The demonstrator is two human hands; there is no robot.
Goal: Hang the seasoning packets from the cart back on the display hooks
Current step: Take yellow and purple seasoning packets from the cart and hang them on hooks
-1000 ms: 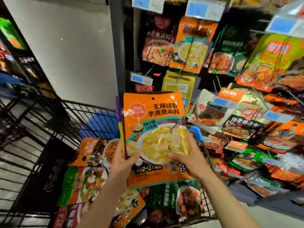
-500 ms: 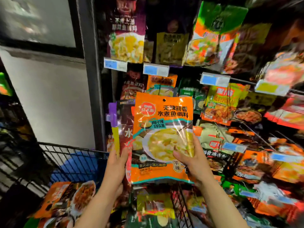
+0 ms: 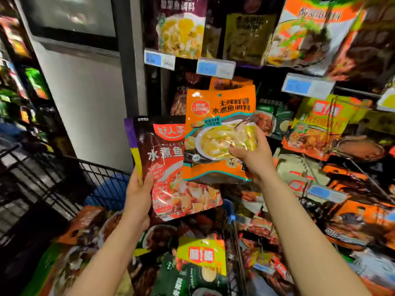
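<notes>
My right hand grips the orange packet raised before the display hooks, my left hand holds the dark red packet above the cart; I'd line its top hole squarely with a hook.

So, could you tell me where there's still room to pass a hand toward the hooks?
A dark gap shows above the orange packet, under the middle price tag. Right of the right hand, hanging packets crowd together; the cart below is piled full.
</notes>
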